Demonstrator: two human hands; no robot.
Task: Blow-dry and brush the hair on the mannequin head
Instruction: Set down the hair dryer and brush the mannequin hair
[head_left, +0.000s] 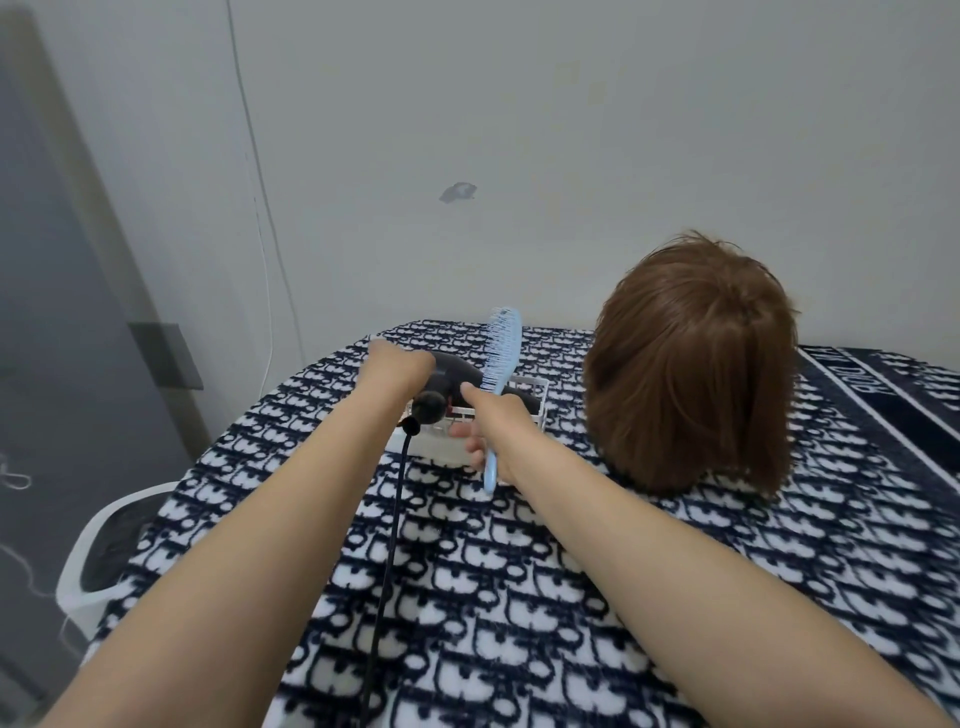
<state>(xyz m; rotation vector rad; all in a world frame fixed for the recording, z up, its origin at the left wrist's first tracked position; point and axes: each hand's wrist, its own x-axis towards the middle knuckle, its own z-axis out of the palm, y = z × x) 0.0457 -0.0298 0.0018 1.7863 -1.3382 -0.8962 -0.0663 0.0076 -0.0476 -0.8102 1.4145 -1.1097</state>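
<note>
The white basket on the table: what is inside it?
Inside the white basket lies the black hair dryer, gripped by the left hand. The right hand, holding the blue brush, covers the rest.

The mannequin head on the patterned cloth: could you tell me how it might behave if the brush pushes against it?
The mannequin head stands tall on a narrow base with no clamp visible, so a firm sideways push could probably tip it. The plush cloth beneath may let it slide or wobble. Neither hand steadies it.
</note>
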